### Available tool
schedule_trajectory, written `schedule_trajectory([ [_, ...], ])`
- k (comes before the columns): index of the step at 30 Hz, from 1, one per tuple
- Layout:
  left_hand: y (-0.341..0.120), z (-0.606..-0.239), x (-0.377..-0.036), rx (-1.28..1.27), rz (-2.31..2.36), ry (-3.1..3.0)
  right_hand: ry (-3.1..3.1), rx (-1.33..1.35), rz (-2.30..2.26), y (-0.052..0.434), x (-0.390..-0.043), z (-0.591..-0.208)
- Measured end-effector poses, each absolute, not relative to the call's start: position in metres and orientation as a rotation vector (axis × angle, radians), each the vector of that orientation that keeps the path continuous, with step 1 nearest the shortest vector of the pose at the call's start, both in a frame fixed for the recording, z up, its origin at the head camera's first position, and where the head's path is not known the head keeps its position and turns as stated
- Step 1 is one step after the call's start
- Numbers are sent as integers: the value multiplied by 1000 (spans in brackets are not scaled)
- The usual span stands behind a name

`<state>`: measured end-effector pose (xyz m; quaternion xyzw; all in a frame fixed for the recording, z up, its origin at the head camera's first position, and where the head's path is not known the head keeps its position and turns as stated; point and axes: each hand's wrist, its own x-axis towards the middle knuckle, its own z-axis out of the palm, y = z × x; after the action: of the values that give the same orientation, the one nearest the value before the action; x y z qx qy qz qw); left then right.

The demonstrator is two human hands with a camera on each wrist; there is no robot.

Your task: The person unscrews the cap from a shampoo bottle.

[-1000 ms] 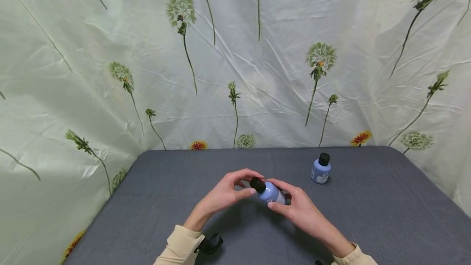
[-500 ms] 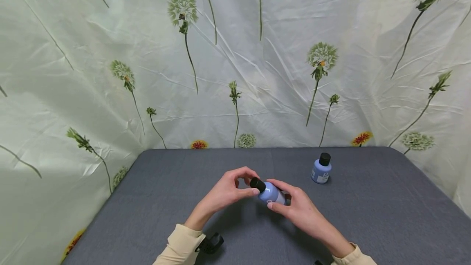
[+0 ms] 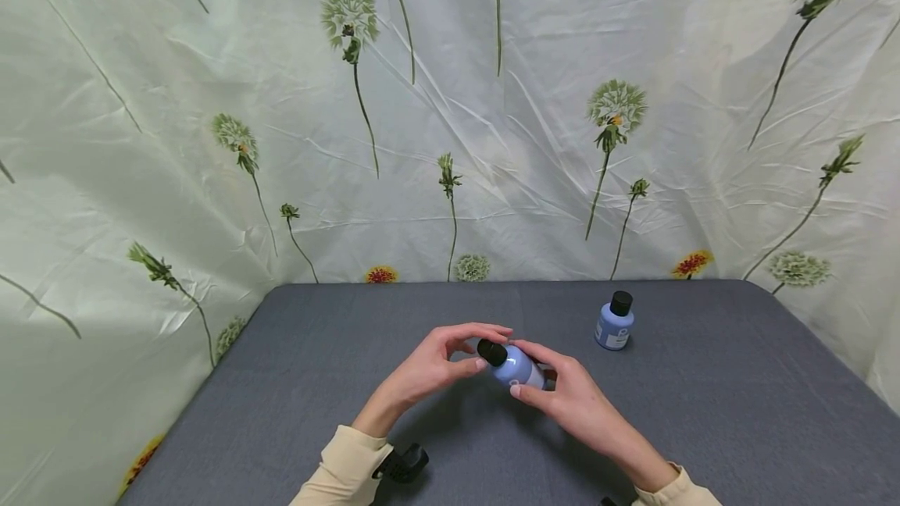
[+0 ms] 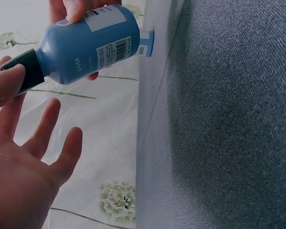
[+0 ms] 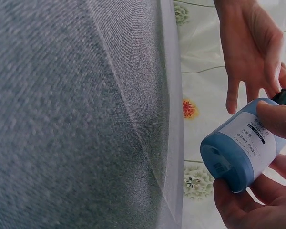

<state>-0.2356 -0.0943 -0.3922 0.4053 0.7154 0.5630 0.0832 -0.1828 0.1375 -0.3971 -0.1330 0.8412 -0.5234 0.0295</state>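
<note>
Grey worktop (image 3: 703, 412) before flowered sheet (image 3: 141, 139). Left hand (image 3: 429, 369) pinching black cap (image 3: 491, 351); right hand (image 3: 573, 400) gripping tilted blue bottle (image 3: 519, 369), held above worktop centre. Second bottle (image 3: 614, 322) upright, right rear.

The desk (image 3: 703, 412) stood before a hanging cloth backdrop (image 3: 492, 139) that closed it in behind and on both sides. Above the desk's near middle, a bottle (image 3: 519, 367) lay tilted between the two hands, cap (image 3: 491, 351) toward the left. The left hand (image 3: 429, 369) was at the cap end, the right hand (image 3: 569, 397) round the body on the right. A second bottle (image 3: 615, 322) stood upright on the desk, farther back and to the right, well apart from the hands
</note>
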Motion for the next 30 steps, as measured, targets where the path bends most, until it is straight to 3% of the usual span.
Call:
schedule_trajectory([
  [30, -92, -390, -233, 956, 1660, 2408, 2611, -383, -1596, 134, -180, -395],
])
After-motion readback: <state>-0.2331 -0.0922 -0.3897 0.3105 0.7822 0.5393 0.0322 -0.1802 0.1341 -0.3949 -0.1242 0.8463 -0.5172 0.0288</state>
